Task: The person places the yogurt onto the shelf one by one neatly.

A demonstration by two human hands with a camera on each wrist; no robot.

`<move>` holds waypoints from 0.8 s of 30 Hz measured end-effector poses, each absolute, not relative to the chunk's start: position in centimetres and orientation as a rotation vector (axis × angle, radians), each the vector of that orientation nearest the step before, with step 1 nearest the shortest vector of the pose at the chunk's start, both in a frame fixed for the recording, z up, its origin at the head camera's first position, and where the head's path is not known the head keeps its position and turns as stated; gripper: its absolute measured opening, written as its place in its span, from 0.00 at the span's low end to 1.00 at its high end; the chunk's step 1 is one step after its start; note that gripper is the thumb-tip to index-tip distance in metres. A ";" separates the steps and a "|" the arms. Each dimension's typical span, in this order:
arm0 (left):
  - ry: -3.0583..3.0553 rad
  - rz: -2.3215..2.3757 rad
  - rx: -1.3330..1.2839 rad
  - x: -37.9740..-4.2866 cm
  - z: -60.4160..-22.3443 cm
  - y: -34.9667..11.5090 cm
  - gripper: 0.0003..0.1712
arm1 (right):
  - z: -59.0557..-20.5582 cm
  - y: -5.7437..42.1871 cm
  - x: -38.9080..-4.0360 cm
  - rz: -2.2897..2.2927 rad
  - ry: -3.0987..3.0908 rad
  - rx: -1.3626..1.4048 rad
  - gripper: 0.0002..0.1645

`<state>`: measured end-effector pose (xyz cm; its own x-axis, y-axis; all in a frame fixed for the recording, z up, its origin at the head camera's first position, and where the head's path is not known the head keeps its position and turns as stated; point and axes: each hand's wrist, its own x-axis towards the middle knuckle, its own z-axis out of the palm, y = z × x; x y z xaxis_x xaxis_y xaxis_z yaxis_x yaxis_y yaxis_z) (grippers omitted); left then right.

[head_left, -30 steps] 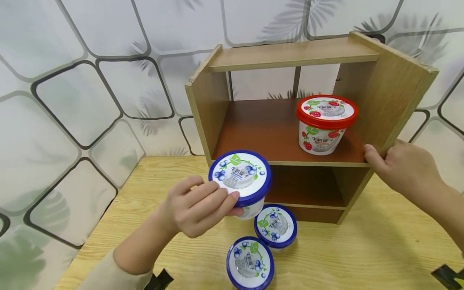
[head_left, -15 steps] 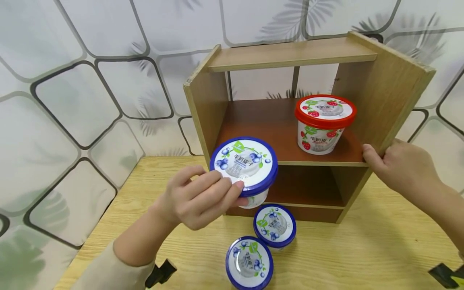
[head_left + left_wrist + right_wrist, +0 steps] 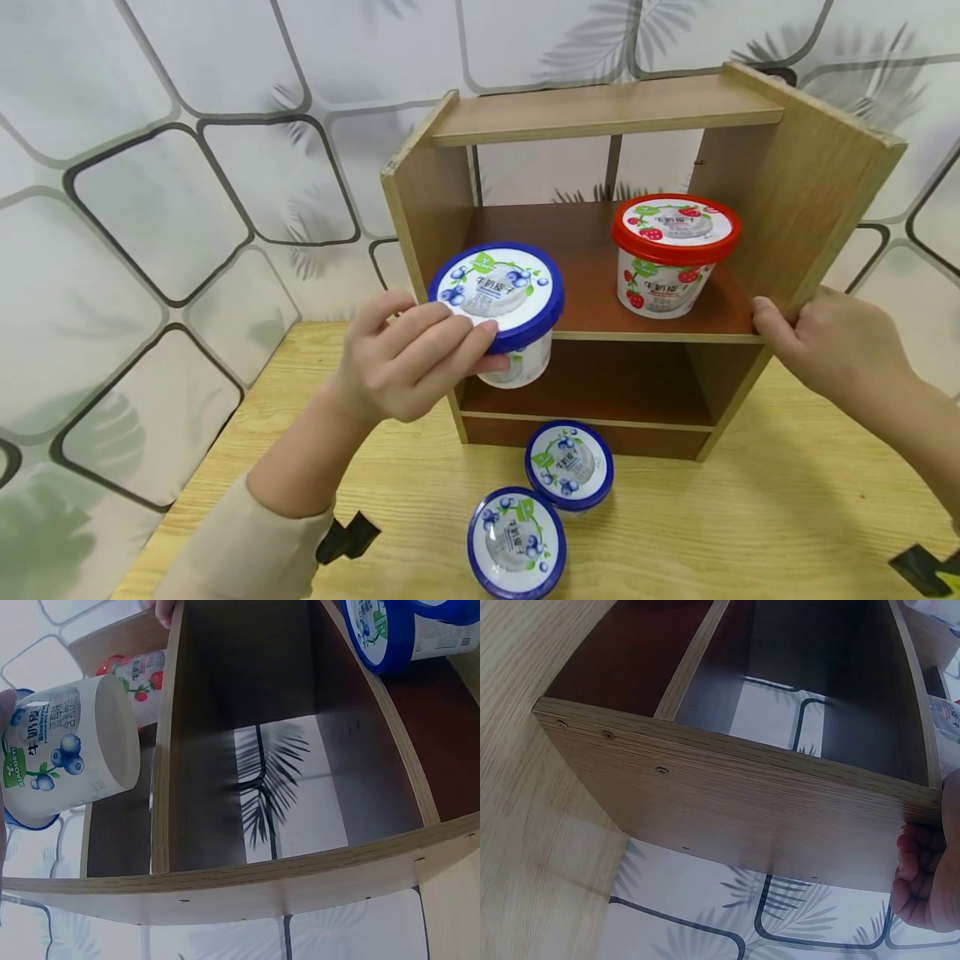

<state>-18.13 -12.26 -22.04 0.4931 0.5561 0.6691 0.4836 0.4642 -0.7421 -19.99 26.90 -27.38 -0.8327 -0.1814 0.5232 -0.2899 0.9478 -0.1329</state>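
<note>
My left hand (image 3: 420,354) grips a blue-lidded yogurt tub (image 3: 498,292) with blueberry print, held up before the left side of a small wooden shelf unit (image 3: 607,114). In the left wrist view this tub's white base (image 3: 116,739) points toward the shelf. My right hand (image 3: 851,342) holds the front edge of the unit's right side panel, thumb on the inner side; the right wrist view shows its curled fingers (image 3: 911,877) against the outer face. A red-lidded strawberry yogurt tub (image 3: 667,258) stands upright on the upper shelf, at the right.
Two more blue-lidded tubs stand on the wooden table in front of the unit, the farther tub (image 3: 570,467) close against the nearer tub (image 3: 517,542). The lower compartment (image 3: 630,379) lies under the brown shelf board. A patterned wall (image 3: 225,67) rises behind and to the left.
My left hand has raised the blue-lidded yogurt tub from low before the unit to about the height of the upper shelf. My right hand keeps its hold on the side panel.
</note>
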 end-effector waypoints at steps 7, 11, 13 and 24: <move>-1.158 0.025 -1.126 -19.2 -21.8 -11.8 0.20 | -27.4 26.9 -20.1 0.285 -2.557 0.339 0.32; -1.173 0.029 -1.111 -19.8 -21.8 -11.4 0.20 | -27.4 27.0 -20.1 0.284 -2.562 0.330 0.33; -1.194 0.045 -1.091 -20.1 -21.9 -11.3 0.20 | -27.4 27.0 -20.1 0.279 -2.570 0.325 0.33; -1.303 0.084 -1.051 -21.2 -22.4 -11.8 0.20 | -27.6 26.9 -20.0 0.273 -2.567 0.317 0.35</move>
<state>-21.22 -11.78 -22.36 0.3290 0.5883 0.7387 0.4891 0.5630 -0.6662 -20.02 26.87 -27.55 -0.8297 -0.1694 0.5319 -0.2775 0.9519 -0.1296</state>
